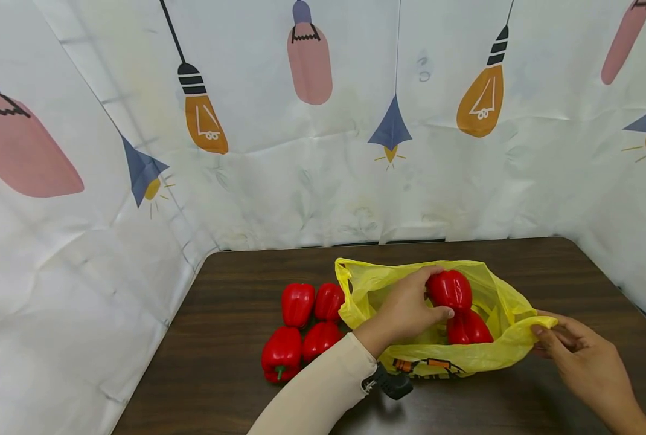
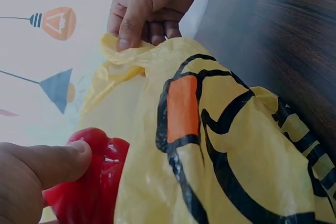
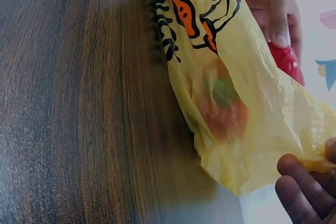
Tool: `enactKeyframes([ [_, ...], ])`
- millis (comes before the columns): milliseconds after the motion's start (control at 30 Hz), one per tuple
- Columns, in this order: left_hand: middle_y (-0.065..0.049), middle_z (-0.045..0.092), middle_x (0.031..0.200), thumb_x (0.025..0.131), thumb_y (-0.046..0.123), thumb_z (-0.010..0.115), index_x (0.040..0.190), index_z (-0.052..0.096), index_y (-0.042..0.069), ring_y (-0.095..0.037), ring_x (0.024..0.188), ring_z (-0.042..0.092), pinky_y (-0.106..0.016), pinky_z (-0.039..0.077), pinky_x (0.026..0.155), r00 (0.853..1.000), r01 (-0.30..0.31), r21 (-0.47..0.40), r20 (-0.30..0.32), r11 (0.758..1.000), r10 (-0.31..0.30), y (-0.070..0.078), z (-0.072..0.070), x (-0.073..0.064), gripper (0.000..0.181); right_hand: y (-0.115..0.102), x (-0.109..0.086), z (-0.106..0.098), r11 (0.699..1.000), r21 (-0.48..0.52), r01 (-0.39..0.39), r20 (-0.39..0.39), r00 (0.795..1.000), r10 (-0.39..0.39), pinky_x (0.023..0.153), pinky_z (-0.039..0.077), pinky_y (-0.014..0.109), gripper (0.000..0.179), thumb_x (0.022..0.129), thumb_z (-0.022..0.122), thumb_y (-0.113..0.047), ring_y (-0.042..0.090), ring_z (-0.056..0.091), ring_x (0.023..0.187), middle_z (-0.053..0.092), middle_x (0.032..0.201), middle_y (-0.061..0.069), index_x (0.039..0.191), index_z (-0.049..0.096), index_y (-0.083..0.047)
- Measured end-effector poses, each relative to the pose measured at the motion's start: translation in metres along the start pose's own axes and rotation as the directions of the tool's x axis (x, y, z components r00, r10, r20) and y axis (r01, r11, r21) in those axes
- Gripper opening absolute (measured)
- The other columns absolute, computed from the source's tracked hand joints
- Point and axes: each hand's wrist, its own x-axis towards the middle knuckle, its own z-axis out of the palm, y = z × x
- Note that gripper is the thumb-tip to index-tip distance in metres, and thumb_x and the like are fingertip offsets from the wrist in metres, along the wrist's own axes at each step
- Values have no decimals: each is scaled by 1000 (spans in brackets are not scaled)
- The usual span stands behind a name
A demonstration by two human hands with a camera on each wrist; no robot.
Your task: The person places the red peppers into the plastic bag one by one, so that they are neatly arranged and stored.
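Observation:
My left hand (image 1: 410,305) grips a red bell pepper (image 1: 452,289) at the mouth of a yellow plastic bag (image 1: 437,361). Just below it, another red bell pepper (image 1: 468,329) lies inside the bag. At the bag's right end, my right hand (image 1: 586,353) pinches the rim between thumb and fingers, pulling it outward. From the left wrist, the thumb presses the held pepper (image 2: 97,182) beside the bag wall (image 2: 152,145). Through the thin plastic in the right wrist view shows a pepper's (image 3: 223,98) green stem end.
Several red bell peppers (image 1: 282,353) stand grouped on the dark wooden table (image 1: 209,338), left of the bag and near my left forearm. A white cloth (image 1: 323,181) printed with lamps hangs behind the table and along its sides.

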Motion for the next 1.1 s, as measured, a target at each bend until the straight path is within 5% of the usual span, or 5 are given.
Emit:
enactKeyframes([
  [1100, 5, 54, 140, 88, 11, 82, 150, 46, 16, -10, 121, 56, -24, 54, 90, 996, 34, -91, -83, 995, -41, -8, 32, 28, 72, -2, 1, -3, 999, -16, -33, 32, 999, 33, 53, 53, 23, 49, 104, 62, -32, 3, 70, 67, 76, 99, 16, 139, 58, 2],
])
